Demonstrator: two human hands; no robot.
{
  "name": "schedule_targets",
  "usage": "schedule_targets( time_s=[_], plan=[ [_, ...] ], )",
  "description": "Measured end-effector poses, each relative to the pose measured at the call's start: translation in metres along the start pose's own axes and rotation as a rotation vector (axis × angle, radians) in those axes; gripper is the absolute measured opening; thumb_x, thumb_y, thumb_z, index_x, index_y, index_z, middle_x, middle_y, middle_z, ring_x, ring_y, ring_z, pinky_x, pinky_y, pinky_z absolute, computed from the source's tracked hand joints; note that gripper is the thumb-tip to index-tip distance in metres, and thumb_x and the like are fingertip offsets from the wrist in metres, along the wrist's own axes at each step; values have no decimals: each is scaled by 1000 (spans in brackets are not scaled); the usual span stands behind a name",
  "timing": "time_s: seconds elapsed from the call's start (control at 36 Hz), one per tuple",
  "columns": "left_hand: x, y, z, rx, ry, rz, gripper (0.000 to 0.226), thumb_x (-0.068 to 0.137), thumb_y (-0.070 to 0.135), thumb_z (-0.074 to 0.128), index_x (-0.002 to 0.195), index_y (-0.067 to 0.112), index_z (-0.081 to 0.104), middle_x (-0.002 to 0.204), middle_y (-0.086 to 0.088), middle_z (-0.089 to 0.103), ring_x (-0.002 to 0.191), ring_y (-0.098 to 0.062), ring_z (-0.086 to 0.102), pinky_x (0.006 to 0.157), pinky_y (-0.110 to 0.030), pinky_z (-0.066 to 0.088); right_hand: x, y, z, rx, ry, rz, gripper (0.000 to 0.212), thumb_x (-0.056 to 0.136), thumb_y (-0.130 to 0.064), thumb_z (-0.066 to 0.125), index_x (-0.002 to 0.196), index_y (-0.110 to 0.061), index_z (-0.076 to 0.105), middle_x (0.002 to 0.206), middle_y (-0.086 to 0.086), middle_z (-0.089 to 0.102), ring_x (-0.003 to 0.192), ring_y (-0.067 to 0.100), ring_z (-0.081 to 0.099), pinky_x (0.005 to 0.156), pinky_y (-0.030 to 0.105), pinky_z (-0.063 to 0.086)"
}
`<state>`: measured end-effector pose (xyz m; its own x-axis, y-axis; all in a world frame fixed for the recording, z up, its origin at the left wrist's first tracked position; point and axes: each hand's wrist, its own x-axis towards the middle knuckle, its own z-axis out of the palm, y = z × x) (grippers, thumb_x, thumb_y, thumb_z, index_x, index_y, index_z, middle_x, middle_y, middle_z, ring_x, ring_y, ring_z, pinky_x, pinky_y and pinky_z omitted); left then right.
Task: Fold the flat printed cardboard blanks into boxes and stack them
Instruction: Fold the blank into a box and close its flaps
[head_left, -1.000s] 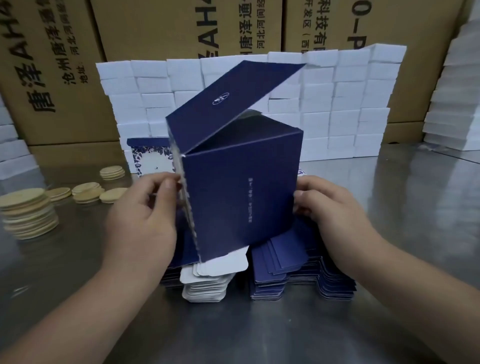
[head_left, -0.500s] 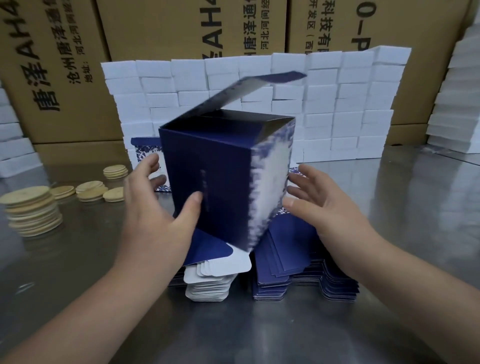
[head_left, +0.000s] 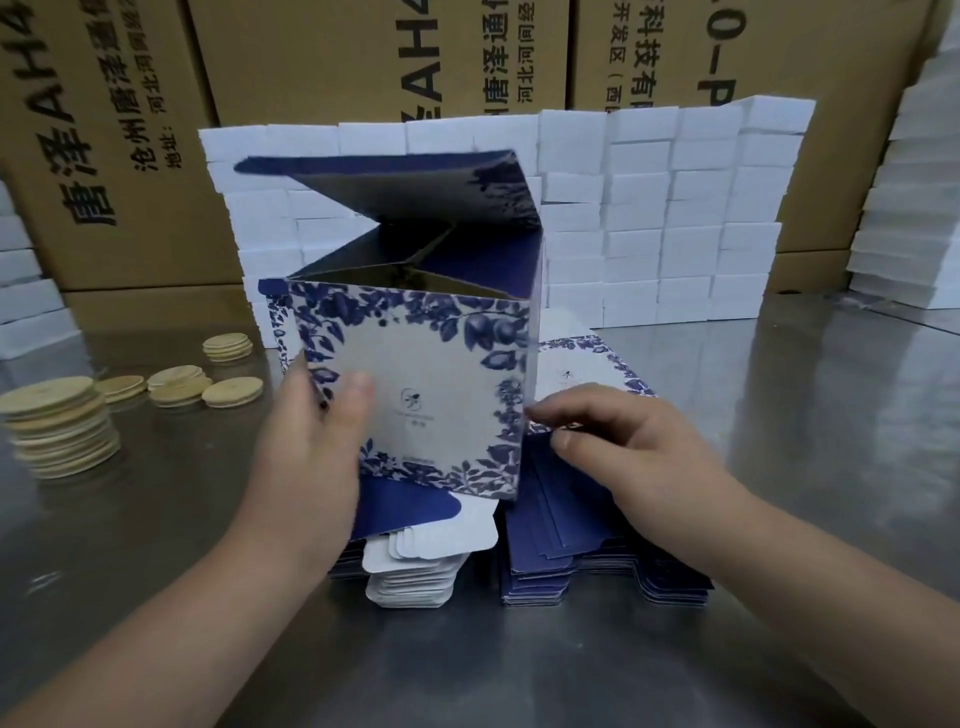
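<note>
A half-formed box (head_left: 431, 384), navy with a white, blue-flowered front panel, stands upright over the pile of flat blanks (head_left: 571, 551). Its top flaps are folded in and its lid is lifted. My left hand (head_left: 317, 447) grips the box's left edge, thumb on the front panel. At the box's lower right corner my right hand (head_left: 618, 447) has its fingertips against the edge, fingers loosely curled. A finished box (head_left: 278, 332) peeks out behind the left side. White flap ends (head_left: 415, 577) of the blanks stick out below.
Piles of round wooden discs (head_left: 57, 426) lie at the left on the steel table (head_left: 519, 675). A wall of small white boxes (head_left: 670, 218) stands behind, with large brown cartons (head_left: 337, 57) beyond. More white boxes are stacked at far right (head_left: 914, 197) and far left.
The box has turned in my hands: the plain navy side faced me before, now the flowered white panel does. The lid has swung from the left to the back right.
</note>
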<state>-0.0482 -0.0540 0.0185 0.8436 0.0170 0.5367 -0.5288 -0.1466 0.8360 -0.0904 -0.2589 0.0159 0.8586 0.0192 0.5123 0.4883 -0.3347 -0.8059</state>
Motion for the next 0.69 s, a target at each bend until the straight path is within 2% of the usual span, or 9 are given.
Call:
schedule_targets(
  time_s=[0.03, 0.06, 0.14, 0.25, 0.31, 0.36, 0.44, 0.53, 0.69],
  plan=[
    [0, 0, -1, 91, 53, 31, 25, 90, 41, 53, 114, 35, 50, 103, 24, 61, 93, 20, 53, 77, -5, 37, -1, -1, 1, -48, -31, -29, 42, 86, 2, 60, 84, -40, 67, 95, -17, 69, 91, -7, 59, 81, 5, 40],
    [1, 0, -1, 167, 108, 68, 38, 88, 36, 55, 124, 31, 44, 111, 22, 56, 97, 17, 51, 81, -5, 36, -2, -1, 1, -103, -69, -56, 45, 86, 3, 60, 88, -42, 65, 102, -22, 64, 97, -13, 56, 85, 2, 36],
    [0, 2, -3, 275, 213, 110, 71, 86, 36, 59, 146, 28, 22, 136, 14, 39, 118, 0, 39, 95, -23, 30, -5, 0, 1, -277, -201, -98, 51, 88, -4, 60, 99, -54, 55, 119, -39, 46, 118, -20, 40, 101, 4, 26],
    [-3, 6, -2, 195, 164, 104, 97, 66, 59, 56, 148, 29, 14, 136, 22, 30, 122, 6, 32, 97, -19, 27, -6, 2, 1, -431, -321, -119, 57, 91, -14, 59, 108, -64, 37, 124, -50, 26, 125, -26, 20, 115, 20, 9],
    [-4, 6, 0, 226, 147, 84, 110, 56, 62, 59, 149, 30, 11, 146, 16, 26, 128, 4, 28, 100, -19, 24, -6, 2, 1, -481, -367, -126, 60, 91, -17, 59, 112, -65, 30, 125, -53, 19, 126, -28, 14, 113, 18, -1],
    [-5, 6, 2, 327, 131, 86, 116, 53, 61, 64, 149, 31, 6, 156, 10, 11, 136, 2, 15, 105, -23, 17, -6, 2, 2, -555, -420, -135, 62, 91, -21, 58, 116, -65, 24, 130, -50, 13, 129, -27, 9, 112, 18, -6],
    [-9, 7, 8, 434, 106, 63, 135, 41, 81, 67, 148, 35, -2, 154, 20, -9, 140, 1, 2, 112, -31, 12, -6, 3, 6, -652, -464, -136, 61, 91, -27, 57, 129, -60, 22, 132, -49, 3, 130, -26, 3, 109, 14, -13],
    [-7, 7, 10, 467, 106, 28, 130, 39, 70, 64, 146, 42, -4, 149, 30, -11, 144, -11, 2, 115, -44, 17, -6, 3, 6, -681, -461, -122, 60, 90, -31, 57, 139, -50, 28, 130, -50, 1, 129, -26, 1, 102, 6, -17],
    [-5, 3, 12, 482, 134, 39, 125, 42, 65, 65, 145, 43, -3, 147, 33, -6, 144, -16, 6, 114, -45, 20, -7, 3, 8, -744, -478, -138, 59, 89, -36, 58, 141, -47, 31, 129, -50, -3, 129, -26, 0, 101, 6, -20]
  ],
)
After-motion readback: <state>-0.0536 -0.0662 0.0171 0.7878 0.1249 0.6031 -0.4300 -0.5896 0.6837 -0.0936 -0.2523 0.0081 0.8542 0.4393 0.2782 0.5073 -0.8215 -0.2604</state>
